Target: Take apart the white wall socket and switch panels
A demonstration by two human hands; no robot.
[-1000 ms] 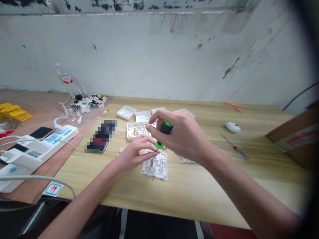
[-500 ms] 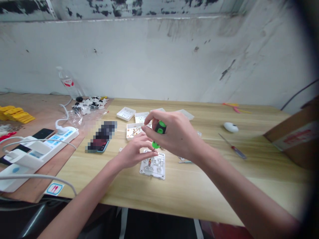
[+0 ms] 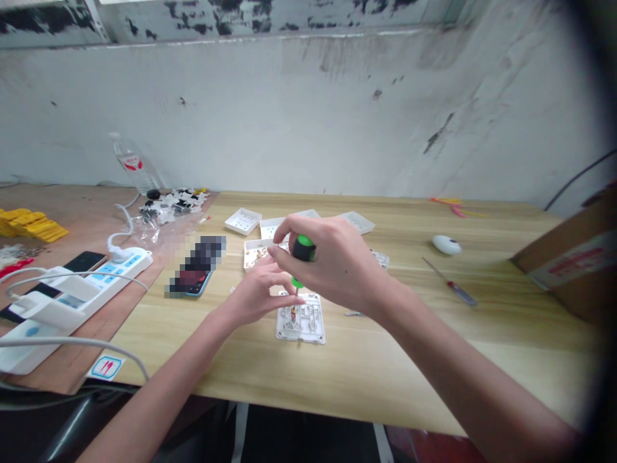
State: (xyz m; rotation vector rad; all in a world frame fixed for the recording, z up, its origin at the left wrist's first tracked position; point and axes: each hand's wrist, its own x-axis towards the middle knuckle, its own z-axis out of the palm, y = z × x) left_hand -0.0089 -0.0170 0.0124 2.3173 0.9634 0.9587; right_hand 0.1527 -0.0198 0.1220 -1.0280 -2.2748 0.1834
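My right hand [image 3: 337,257] is wrapped round a green and black screwdriver [image 3: 303,248], held upright with its shaft pointing down. Below it lies a white square socket panel [image 3: 301,325], its inner side up, with metal parts showing in its left half. My left hand [image 3: 260,290] is at the panel's upper left edge, thumb and fingers bent together around the screwdriver's lower end; what they pinch is too small to make out. Just behind my left hand is a white tray [image 3: 251,254] of small brass-coloured parts, partly hidden by the hands.
White socket covers [image 3: 243,220] stand at the back. A phone [image 3: 197,267] and a power strip [image 3: 77,302] lie to the left. On the right are a white mouse-shaped object [image 3: 446,245], another screwdriver [image 3: 456,290] and a cardboard box [image 3: 569,270].
The panel has turned slightly and shifted a little to the right. The green screwdriver has moved slightly left and stands more upright, with my right hand still round it.
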